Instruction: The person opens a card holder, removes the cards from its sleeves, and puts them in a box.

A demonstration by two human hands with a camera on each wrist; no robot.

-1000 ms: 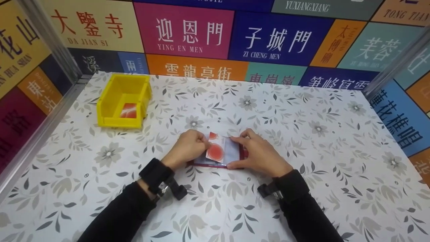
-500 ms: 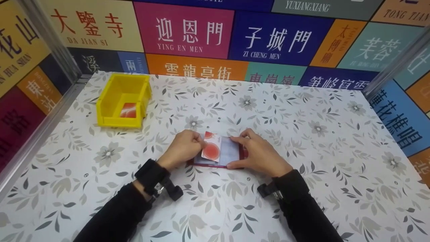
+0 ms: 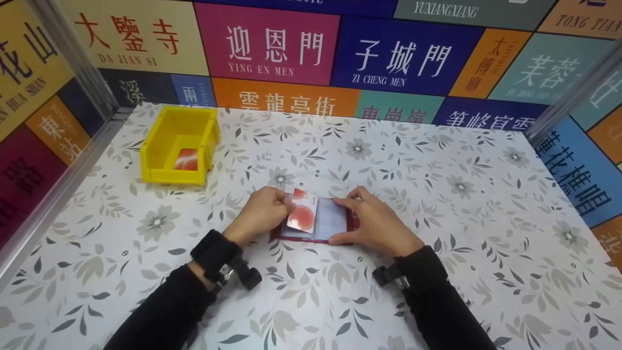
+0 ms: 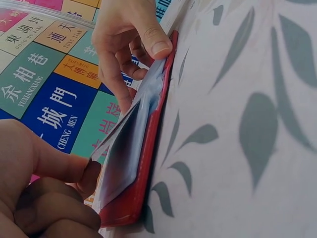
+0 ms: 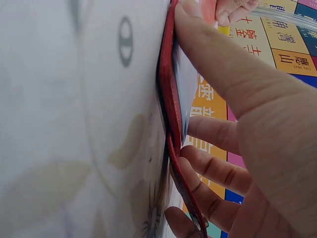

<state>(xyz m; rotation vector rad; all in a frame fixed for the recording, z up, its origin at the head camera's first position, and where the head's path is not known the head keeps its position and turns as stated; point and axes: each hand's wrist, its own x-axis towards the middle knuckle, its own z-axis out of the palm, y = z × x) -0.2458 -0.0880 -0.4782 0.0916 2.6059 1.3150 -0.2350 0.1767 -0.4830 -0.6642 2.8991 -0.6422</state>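
Observation:
A white card with red circles (image 3: 303, 216) is pinched between thumb and curled index finger of my left hand (image 3: 262, 211). The card lies over the left part of an open red card holder (image 4: 146, 171) with clear plastic sleeves (image 3: 333, 218). In the left wrist view the card slants up from the sleeves, its outer edge in the fingertips. My right hand (image 3: 379, 221) grips the holder's right end, thumb at the near edge and index finger at the far edge. A red strap with a snap (image 5: 187, 191) runs past its other fingers in the right wrist view.
At the back left of the table (image 3: 437, 194), covered in a leaf-and-flower print, stands a yellow bin (image 3: 172, 177). Inside it lies a red-and-white card (image 3: 186, 159). Panels with large lettering (image 3: 272, 48) wall the table off at the back and both sides.
My left hand has drawn the card a little to the left, uncovering more of the clear sleeve. The right hand and the card holder have stayed in place.

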